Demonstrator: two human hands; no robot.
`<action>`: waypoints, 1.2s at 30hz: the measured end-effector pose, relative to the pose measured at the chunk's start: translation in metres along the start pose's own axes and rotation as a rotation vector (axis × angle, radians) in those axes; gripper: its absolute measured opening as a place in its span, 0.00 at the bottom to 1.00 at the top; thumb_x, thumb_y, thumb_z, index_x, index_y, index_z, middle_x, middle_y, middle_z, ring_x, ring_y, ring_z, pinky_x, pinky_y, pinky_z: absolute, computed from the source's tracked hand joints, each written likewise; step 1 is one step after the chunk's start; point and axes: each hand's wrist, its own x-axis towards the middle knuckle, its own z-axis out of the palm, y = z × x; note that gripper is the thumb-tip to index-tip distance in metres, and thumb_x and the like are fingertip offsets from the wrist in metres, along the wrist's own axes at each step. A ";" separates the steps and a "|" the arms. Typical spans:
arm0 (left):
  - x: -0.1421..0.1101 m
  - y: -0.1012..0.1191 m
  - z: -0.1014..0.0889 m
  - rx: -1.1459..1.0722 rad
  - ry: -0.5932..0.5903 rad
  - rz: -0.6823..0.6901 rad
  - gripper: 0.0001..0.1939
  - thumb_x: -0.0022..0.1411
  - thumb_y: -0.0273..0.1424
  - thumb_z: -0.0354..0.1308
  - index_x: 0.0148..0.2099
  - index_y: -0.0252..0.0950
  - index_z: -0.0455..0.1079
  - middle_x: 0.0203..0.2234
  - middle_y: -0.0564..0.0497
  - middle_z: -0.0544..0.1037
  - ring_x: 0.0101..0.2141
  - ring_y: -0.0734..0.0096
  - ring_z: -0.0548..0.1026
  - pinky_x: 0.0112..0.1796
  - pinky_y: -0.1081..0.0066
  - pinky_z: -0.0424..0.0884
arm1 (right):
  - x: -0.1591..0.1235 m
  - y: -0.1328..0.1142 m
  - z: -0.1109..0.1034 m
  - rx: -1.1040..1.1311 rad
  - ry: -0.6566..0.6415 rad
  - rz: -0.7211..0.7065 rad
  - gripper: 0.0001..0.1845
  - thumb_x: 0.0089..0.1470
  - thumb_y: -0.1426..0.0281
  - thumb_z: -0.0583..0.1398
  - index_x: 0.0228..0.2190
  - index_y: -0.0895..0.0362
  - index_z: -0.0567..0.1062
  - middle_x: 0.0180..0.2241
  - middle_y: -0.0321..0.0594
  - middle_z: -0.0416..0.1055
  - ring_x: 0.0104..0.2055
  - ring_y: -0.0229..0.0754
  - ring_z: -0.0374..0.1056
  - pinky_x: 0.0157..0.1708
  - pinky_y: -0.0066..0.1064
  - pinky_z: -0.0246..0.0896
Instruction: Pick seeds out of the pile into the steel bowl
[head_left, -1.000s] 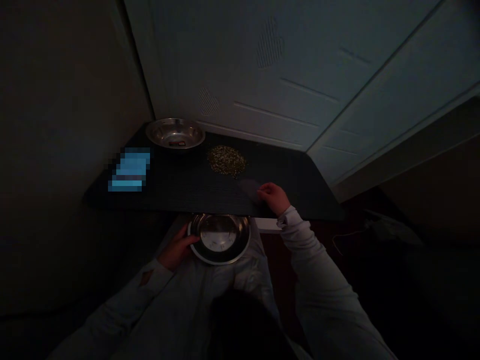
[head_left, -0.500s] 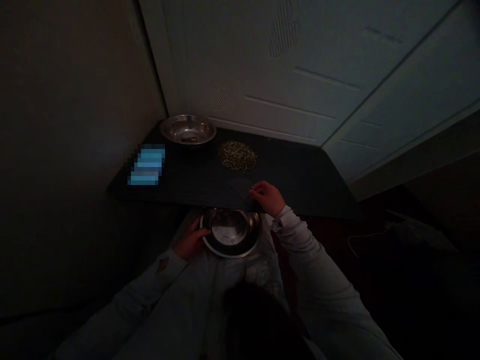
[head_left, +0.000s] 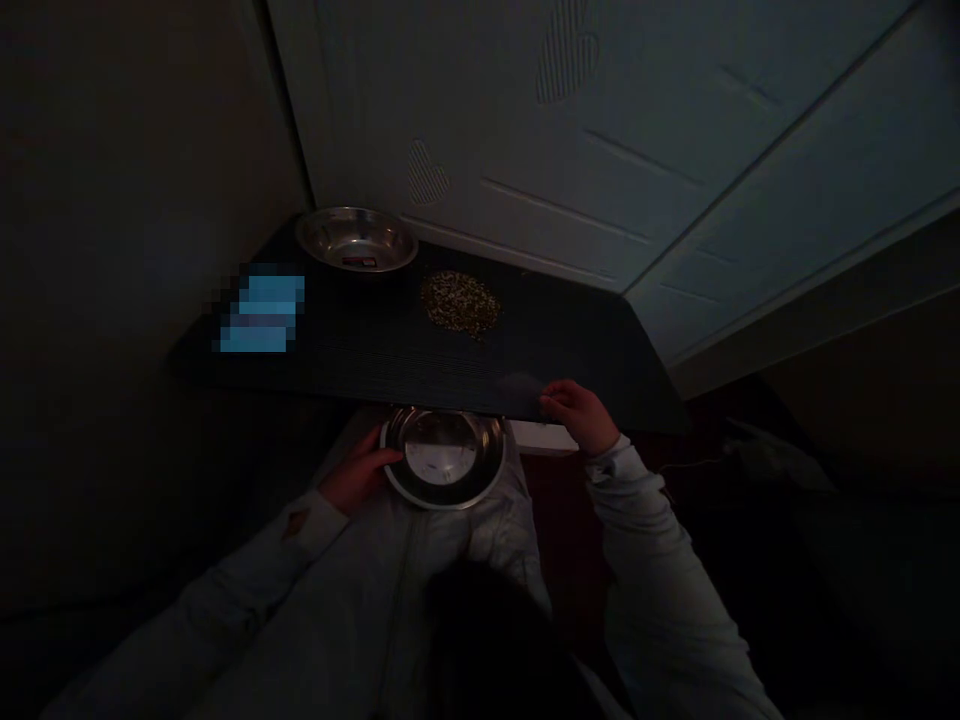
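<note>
On my lap, below the table's front edge, sits a shiny metal bowl [head_left: 442,497]. My left hand [head_left: 361,472] is closed on its left rim, thumb over the inside. Above the table's near edge, my right hand [head_left: 582,412] pinches a thin, see-through flat piece [head_left: 519,384], too dim to name exactly. A pile of small mixed grains or seeds [head_left: 459,302] lies on the dark table [head_left: 360,340], beyond and left of my right hand. A few loose ones trail off its near side.
A second metal bowl [head_left: 356,240] with a small dark label stands at the table's back left. In front of it glows a blurred blue screen [head_left: 261,314]. Behind the table rises a pale panel [head_left: 495,110] with heart reliefs. A white box-like thing [head_left: 544,437] shows under the right side.
My right hand has moved right and slightly nearer along the table with the see-through piece. My left hand stays on the bowl. The view has shifted a little.
</note>
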 end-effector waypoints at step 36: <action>0.001 0.018 -0.022 0.163 0.016 0.102 0.26 0.39 0.25 0.57 0.45 0.38 0.65 0.34 0.51 0.76 0.40 0.60 0.70 0.40 0.65 0.64 | 0.039 -0.030 0.042 -0.062 -0.034 -0.155 0.11 0.43 0.65 0.54 0.30 0.57 0.68 0.20 0.33 0.67 0.23 0.33 0.61 0.24 0.24 0.53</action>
